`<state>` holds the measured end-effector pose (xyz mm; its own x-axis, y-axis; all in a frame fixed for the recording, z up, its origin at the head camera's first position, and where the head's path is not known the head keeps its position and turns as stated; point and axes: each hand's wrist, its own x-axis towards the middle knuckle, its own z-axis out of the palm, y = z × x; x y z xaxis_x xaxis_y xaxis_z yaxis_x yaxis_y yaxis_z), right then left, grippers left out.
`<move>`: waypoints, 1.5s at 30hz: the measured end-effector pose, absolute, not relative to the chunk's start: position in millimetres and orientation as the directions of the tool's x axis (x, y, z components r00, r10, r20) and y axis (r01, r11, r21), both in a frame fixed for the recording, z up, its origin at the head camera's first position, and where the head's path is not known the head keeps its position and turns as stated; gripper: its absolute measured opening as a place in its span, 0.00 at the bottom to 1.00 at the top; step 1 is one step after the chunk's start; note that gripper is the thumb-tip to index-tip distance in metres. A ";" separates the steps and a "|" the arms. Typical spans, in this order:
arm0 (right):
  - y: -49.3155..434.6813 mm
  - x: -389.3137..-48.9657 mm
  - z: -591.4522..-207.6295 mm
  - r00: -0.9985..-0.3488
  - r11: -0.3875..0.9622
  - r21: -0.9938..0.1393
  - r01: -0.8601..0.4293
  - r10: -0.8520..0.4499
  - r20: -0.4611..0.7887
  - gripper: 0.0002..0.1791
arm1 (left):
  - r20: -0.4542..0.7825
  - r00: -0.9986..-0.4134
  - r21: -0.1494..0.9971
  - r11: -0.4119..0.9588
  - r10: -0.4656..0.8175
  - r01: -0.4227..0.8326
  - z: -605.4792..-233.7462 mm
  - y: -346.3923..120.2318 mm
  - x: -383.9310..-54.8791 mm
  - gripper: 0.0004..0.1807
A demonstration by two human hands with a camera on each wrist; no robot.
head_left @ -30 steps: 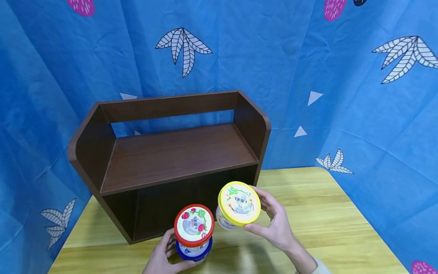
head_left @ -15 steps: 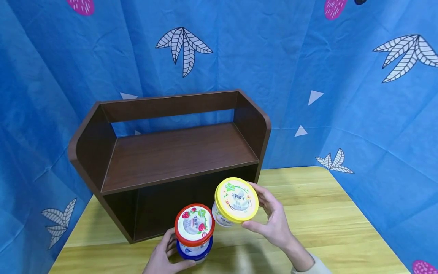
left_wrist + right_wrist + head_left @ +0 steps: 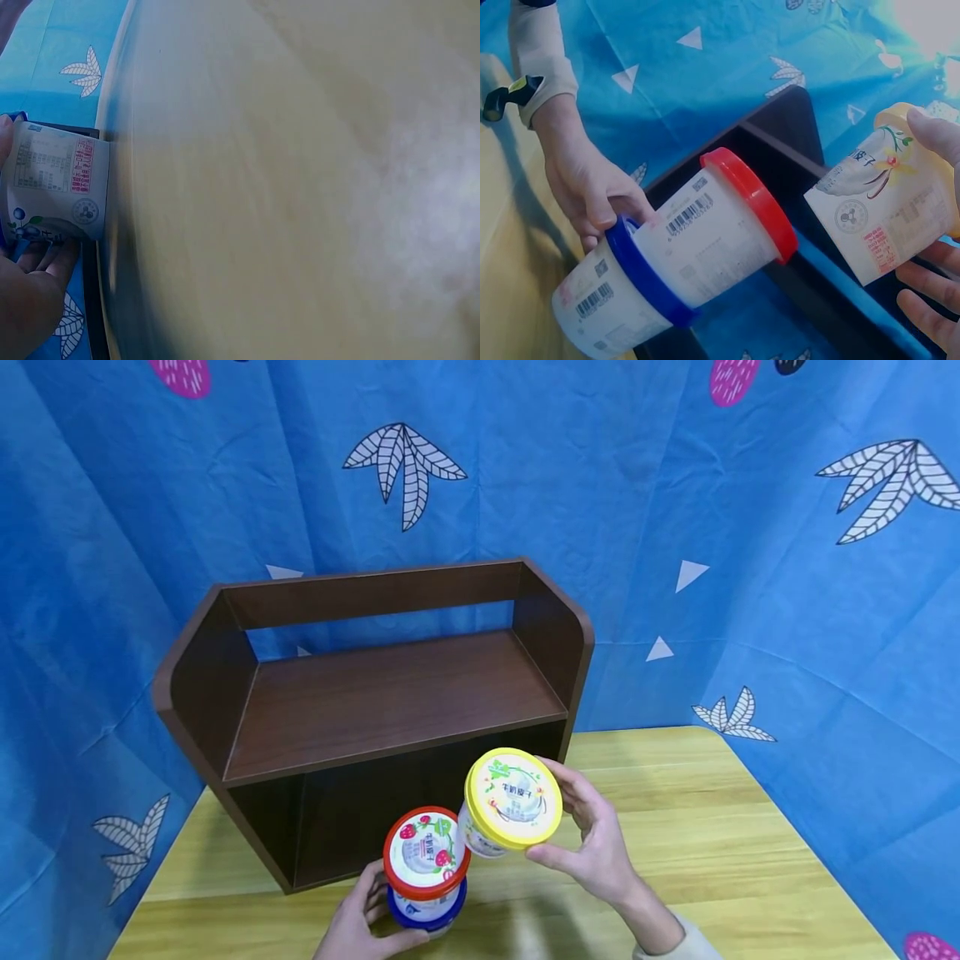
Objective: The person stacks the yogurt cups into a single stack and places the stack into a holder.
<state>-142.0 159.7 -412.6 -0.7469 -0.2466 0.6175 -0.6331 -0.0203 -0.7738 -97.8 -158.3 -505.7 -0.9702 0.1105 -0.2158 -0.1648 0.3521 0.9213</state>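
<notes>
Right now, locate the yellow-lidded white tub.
In the head view, the yellow-lidded white tub is right of centre, gripped in the right hand beside the red-lidded white tub.

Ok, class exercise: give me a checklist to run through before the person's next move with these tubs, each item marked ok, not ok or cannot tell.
Assuming the yellow tub probably goes onto the red tub:

1. Yellow tub gripped: ok, the right hand holds it.
2. Stack steadied: ok, the left hand grips the blue tub.
3. Red tub seated: ok, it stands on the blue tub's lid.
4. Yellow tub centred over red tub: not ok, it is off to the right in the head view.
5. Yellow tub clear of red tub: ok, a gap shows in the right wrist view.
6. Blue tub flat on the table: cannot tell, contact is unclear.
</notes>
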 end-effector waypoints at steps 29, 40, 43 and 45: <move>122.5 -144.9 -399.3 -0.680 -0.100 -0.743 -0.662 -0.337 0.651 0.44 | -0.226 -0.967 0.919 0.355 0.120 -0.171 -505.0 -160.8 -98.8 0.56; 111.2 -147.0 -402.9 -0.683 -0.096 -0.760 -0.643 -0.377 0.625 0.44 | -0.225 -0.965 0.926 0.337 0.134 -0.169 -504.6 -161.3 -98.9 0.54; 108.3 -147.8 -403.2 -0.684 -0.097 -0.765 -0.636 -0.389 0.618 0.44 | -0.236 -0.964 0.917 0.356 0.125 -0.179 -504.4 -161.4 -99.9 0.55; 106.6 -148.2 -403.5 -0.686 -0.097 -0.771 -0.630 -0.397 0.610 0.44 | -0.244 -0.962 0.913 0.364 0.122 -0.185 -504.6 -161.5 -100.5 0.56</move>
<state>-148.2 106.6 -403.5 -0.6856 -0.3974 0.6100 -0.6297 -0.0968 -0.7708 -100.5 -161.5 -504.6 -0.9622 0.1222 -0.2436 -0.1849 0.3642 0.9128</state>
